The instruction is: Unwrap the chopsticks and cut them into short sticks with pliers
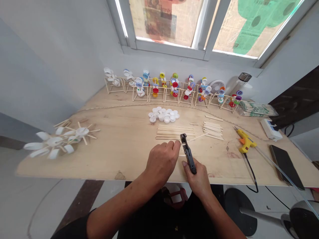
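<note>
My right hand (196, 179) is shut around the handles of a black hand cutter (188, 153), whose jaws point away from me. My left hand (161, 162) pinches a thin wooden stick (196, 138) close to those jaws. The stick passes through the cutter's head and runs out to the right. Just beyond the tool lies a flat stack of long wooden sticks (175, 132). To its right is a pile of shorter sticks (213, 130). Farther back sits a cluster of white plastic bottle caps (163, 115).
A plywood board (124, 162) bears everything. A white cap-and-stick wheel (56, 141) lies at its left end. Cap-and-stick models (171, 89) line the back. On the right are a yellow glue gun (245, 141), a black phone (285, 162) and a power strip (270, 129).
</note>
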Available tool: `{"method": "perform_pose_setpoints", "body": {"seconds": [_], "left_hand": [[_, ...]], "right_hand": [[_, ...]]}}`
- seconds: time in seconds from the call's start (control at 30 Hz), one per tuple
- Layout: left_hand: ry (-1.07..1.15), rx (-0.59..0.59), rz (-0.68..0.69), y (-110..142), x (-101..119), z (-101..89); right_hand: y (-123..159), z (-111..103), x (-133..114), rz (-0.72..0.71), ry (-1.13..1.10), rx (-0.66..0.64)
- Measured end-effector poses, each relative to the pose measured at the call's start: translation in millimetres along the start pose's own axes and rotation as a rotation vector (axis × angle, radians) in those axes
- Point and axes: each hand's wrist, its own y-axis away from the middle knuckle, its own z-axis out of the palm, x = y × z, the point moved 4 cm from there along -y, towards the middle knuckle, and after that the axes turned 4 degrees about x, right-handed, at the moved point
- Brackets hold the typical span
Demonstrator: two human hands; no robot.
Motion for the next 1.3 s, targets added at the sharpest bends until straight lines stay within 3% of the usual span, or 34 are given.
{"method": "perform_pose_setpoints", "body": {"seconds": [0.43, 0.63, 0.7, 0.8, 0.9, 0.97, 1.3], "left_hand": [[-0.041, 0.203, 0.025, 1.7, -4.1, 11.9], [0.093, 0.263, 0.028, 4.6, -9.0, 22.1], [0.141, 0.234, 0.003, 4.4, -9.9, 27.6], [0.141, 0.065, -0.007, 0.5, -3.9, 40.6], [0.109, -0.134, 0.055, -8.0, 11.5, 54.9], [0.094, -0.201, 0.114, -16.6, 23.5, 61.2], [0.064, -0.221, 0.271, -55.2, 64.7, 70.9]], "right_hand": [[-2.0, 1.4, -0.6, 0.010, 0.030, 0.044], [0.2, -1.3, 0.1, 0.060, -0.156, 0.015], [0.8, -1.6, 4.9, 0.143, -0.312, 0.011], [2.0, -0.5, 12.9, 0.260, -0.556, -0.002], [4.7, -3.0, 19.3, 0.279, -0.721, 0.019], [8.5, -7.4, 24.3, 0.290, -0.794, 0.055], [32.0, -34.3, 36.2, 0.308, -0.831, 0.128]]}}
